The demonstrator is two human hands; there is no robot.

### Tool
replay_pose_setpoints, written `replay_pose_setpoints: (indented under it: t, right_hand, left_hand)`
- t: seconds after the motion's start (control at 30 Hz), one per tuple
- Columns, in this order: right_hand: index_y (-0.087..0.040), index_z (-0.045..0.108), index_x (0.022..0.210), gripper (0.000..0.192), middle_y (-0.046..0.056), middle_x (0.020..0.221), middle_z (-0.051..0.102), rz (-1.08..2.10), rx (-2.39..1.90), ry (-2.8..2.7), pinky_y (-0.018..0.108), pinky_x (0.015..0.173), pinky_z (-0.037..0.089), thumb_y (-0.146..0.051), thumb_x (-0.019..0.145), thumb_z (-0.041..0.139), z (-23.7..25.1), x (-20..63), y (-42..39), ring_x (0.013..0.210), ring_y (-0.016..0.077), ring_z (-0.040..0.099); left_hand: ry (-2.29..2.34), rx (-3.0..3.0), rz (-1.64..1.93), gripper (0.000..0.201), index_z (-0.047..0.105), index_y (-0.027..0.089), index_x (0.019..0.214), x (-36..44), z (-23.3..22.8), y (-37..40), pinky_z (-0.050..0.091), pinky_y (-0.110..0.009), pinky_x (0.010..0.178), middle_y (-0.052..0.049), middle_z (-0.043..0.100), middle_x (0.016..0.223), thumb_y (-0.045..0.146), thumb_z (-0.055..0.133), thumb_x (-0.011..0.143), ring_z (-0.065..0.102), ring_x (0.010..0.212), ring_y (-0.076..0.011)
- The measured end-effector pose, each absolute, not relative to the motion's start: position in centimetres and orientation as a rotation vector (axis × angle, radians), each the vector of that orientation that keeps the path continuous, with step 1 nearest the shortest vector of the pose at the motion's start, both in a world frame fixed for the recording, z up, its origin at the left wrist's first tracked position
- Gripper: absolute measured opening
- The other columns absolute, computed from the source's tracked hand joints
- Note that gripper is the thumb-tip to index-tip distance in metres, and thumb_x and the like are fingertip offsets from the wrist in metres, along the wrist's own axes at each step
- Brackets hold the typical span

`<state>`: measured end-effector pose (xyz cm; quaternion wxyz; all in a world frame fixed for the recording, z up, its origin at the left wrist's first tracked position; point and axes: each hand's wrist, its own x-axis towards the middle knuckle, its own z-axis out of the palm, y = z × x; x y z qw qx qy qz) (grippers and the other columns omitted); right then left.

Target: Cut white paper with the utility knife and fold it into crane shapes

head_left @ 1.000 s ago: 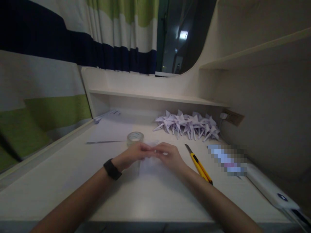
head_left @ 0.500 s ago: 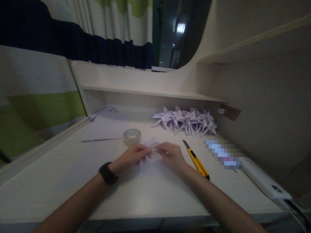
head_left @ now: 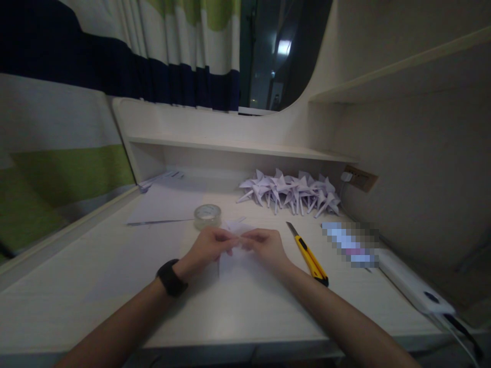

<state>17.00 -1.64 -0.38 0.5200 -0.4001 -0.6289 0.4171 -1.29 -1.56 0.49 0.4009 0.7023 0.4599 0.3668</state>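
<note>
My left hand (head_left: 213, 247), with a black band on the wrist, pinches a piece of white paper (head_left: 233, 268) at the middle of the desk. My right hand (head_left: 268, 247) pinches the same paper from the other side, its fingertips meeting those of the left. The paper's folds between the fingers are partly hidden and washed out. Just behind the left hand stands a roll of clear tape (head_left: 207, 216). To the right of the right hand lies a yellow utility knife (head_left: 308, 254), its blade out and pointing away from me.
Several white paper pinwheels (head_left: 289, 191) are heaped at the back right. White paper sheets (head_left: 164, 202) lie at the back left. A blurred-out phone-like object (head_left: 349, 245) and a white power strip (head_left: 414, 281) lie along the right wall. A shelf (head_left: 238, 147) spans the back.
My right hand's fingers have closed in toward the left fingertips over the paper. The view has shifted very slightly; the other things lie as before.
</note>
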Motion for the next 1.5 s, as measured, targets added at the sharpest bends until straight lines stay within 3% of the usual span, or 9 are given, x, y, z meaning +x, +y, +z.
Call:
replay_pose_setpoints:
  t: [0.2,0.37,0.57,0.83,1.5]
  right_hand:
    - [-0.015,0.073,0.070,0.019,0.003,0.055,0.067,1.056,-0.936,-1.502,0.025,0.049,0.051,-0.032,0.062,0.077,-0.3,17.1,-1.4,0.049,0.0149,0.061]
    - [-0.015,0.068,0.072,0.026,0.003,0.057,0.067,1.041,-0.961,-1.295,0.027,0.053,0.053,-0.035,0.060,0.078,-0.2,18.4,0.5,0.052,0.0157,0.063]
    - [-0.015,0.064,0.075,0.032,0.005,0.067,0.070,1.069,-0.946,-1.104,0.026,0.054,0.053,-0.039,0.059,0.078,-1.2,20.8,3.0,0.058,0.0163,0.066]
    - [-0.014,0.066,0.080,0.031,0.008,0.074,0.072,1.018,-1.034,-1.078,0.025,0.055,0.052,-0.039,0.063,0.073,-1.7,21.6,3.8,0.062,0.0156,0.066]
    - [-0.013,0.064,0.078,0.034,0.009,0.074,0.071,1.021,-1.087,-1.161,0.024,0.051,0.047,-0.043,0.063,0.070,-2.5,21.1,3.8,0.056,0.0144,0.062]
  left_hand:
    - [1.217,1.968,0.965,0.031,0.075,0.017,0.080,-1.4,0.3,-1.4,0.034,-0.021,0.043,-0.002,0.066,0.056,0.044,0.059,0.082,0.051,0.043,-0.0105]
    - [1.331,2.300,1.152,0.023,0.072,0.018,0.079,-1.0,0.5,-2.4,0.042,-0.024,0.058,-0.003,0.071,0.073,0.036,0.058,0.084,0.059,0.058,-0.0132]
    - [0.947,2.801,0.731,0.027,0.070,0.019,0.095,2.7,0.8,-4.6,0.046,-0.032,0.076,-0.007,0.071,0.090,0.042,0.058,0.084,0.064,0.086,-0.0216]
    - [1.125,2.942,0.333,0.027,0.069,0.016,0.081,6.7,-0.2,-3.2,0.046,-0.033,0.069,-0.010,0.071,0.081,0.041,0.057,0.085,0.066,0.078,-0.0243]
    - [1.367,2.797,0.446,0.036,0.071,0.014,0.076,7.3,-1.3,-4.8,0.041,-0.032,0.065,-0.014,0.071,0.078,0.029,0.041,0.088,0.065,0.068,-0.0230]
